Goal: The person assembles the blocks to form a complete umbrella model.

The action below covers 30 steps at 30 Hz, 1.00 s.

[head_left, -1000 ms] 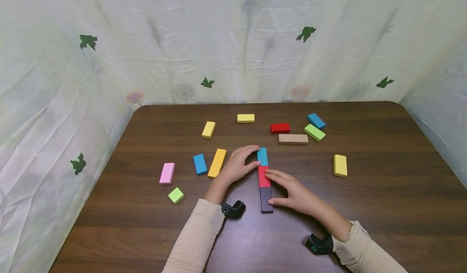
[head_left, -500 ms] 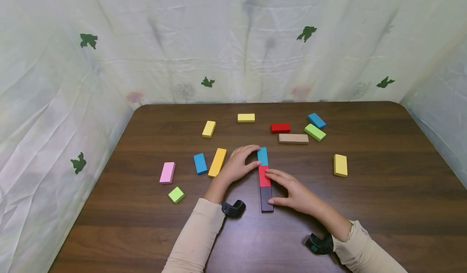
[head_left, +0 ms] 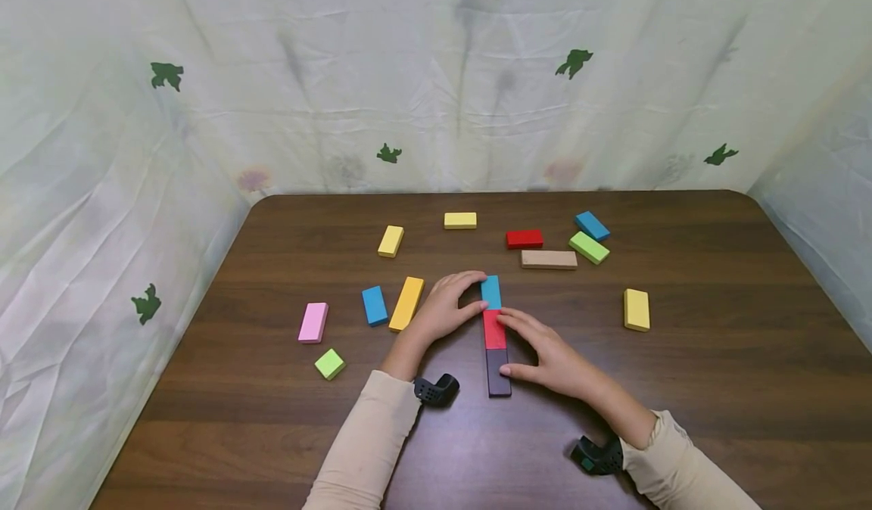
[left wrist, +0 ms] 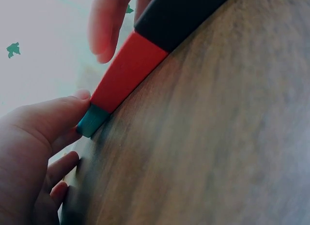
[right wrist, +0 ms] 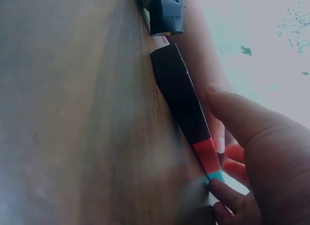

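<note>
In the head view, a blue block (head_left: 490,292), a red block (head_left: 494,330) and a black block (head_left: 499,374) lie end to end in a straight line. My left hand (head_left: 446,309) pinches the blue block, index finger at its far end and thumb at the joint with the red one. On the other side, my right hand (head_left: 555,359) has thumb and index finger spread, the index tip by the red block's edge and the thumb tip over the black one. The right wrist view shows that thumb (right wrist: 242,111) raised beside the black block.
Left of the row lie an orange block (head_left: 406,304), a blue block (head_left: 375,306), a pink block (head_left: 313,323) and a green block (head_left: 330,364). Behind are a red block (head_left: 524,239) and a tan block (head_left: 548,260). A yellow block (head_left: 636,310) lies at right.
My right thumb and index fingertips have shifted slightly away from me along the row. The left hand and the blocks hold their places.
</note>
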Each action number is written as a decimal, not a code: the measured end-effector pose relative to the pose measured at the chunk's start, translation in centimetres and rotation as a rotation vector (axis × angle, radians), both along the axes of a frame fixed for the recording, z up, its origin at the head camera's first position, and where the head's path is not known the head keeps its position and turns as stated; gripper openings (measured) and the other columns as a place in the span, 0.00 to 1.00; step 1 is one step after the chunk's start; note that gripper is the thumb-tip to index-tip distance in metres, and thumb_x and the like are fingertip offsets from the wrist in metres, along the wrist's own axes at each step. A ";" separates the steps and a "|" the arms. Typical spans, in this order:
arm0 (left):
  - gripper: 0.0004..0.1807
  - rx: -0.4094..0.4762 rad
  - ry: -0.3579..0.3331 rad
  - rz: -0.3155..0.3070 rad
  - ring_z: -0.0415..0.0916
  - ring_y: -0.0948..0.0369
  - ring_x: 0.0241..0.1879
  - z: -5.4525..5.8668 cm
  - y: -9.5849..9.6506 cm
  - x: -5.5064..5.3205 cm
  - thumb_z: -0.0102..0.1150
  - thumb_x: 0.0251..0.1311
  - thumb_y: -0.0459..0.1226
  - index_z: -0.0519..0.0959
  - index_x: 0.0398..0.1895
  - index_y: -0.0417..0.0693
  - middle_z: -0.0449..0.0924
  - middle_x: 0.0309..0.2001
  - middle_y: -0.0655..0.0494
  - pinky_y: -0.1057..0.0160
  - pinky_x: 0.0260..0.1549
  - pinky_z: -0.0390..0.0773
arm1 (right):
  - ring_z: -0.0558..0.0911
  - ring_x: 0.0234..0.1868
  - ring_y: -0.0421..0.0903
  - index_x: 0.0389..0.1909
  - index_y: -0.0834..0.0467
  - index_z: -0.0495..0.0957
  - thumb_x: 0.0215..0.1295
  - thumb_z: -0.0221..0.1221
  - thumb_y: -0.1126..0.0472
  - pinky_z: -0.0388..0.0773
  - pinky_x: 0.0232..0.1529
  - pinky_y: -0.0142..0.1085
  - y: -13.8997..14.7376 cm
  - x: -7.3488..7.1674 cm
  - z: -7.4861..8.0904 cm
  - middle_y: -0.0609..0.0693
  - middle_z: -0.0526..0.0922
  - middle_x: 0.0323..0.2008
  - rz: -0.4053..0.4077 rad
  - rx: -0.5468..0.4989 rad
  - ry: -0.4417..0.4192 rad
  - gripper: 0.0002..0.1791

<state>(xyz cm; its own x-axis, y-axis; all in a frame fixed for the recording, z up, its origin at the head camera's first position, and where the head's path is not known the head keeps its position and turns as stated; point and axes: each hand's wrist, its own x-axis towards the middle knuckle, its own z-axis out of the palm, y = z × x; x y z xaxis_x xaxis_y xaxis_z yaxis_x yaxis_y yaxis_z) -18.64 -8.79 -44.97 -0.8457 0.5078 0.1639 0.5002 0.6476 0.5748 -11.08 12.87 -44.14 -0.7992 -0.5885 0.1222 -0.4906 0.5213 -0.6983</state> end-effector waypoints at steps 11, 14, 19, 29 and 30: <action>0.25 -0.003 -0.012 0.002 0.58 0.60 0.61 -0.1 0.0 0.0 0.54 0.59 0.47 0.68 0.59 0.51 0.67 0.59 0.57 0.55 0.60 0.50 | 0.58 0.64 0.49 0.66 0.53 0.58 0.52 0.61 0.44 0.54 0.56 0.55 -0.2 -0.9 -0.1 0.49 0.57 0.65 -0.009 0.078 0.020 0.42; 0.25 -0.003 -0.014 0.005 0.57 0.60 0.61 -0.1 0.0 0.0 0.54 0.59 0.48 0.68 0.59 0.52 0.67 0.59 0.58 0.55 0.60 0.50 | 0.58 0.64 0.48 0.66 0.53 0.59 0.52 0.62 0.44 0.54 0.56 0.55 -0.2 -1.0 0.0 0.49 0.57 0.65 -0.004 0.081 0.016 0.41; 0.26 0.050 -0.027 0.026 0.57 0.60 0.61 0.1 -0.1 0.2 0.54 0.59 0.47 0.67 0.59 0.49 0.66 0.59 0.56 0.56 0.59 0.53 | 0.58 0.64 0.49 0.66 0.53 0.59 0.52 0.61 0.43 0.54 0.56 0.55 -0.2 -1.0 0.1 0.49 0.57 0.65 -0.002 0.082 0.004 0.41; 0.23 0.213 0.071 0.191 0.62 0.58 0.58 0.9 0.1 0.9 0.54 0.60 0.41 0.69 0.57 0.43 0.68 0.56 0.51 0.58 0.56 0.60 | 0.58 0.64 0.49 0.66 0.53 0.59 0.51 0.61 0.42 0.53 0.56 0.55 -0.2 -0.9 0.2 0.48 0.57 0.65 -0.007 0.095 0.003 0.42; 0.23 0.225 0.095 0.207 0.62 0.57 0.57 1.0 0.0 1.0 0.54 0.59 0.40 0.69 0.57 0.42 0.68 0.56 0.51 0.57 0.56 0.60 | 0.58 0.64 0.49 0.66 0.53 0.59 0.51 0.61 0.42 0.53 0.56 0.55 -0.2 -0.9 0.2 0.48 0.57 0.66 -0.009 0.099 0.001 0.42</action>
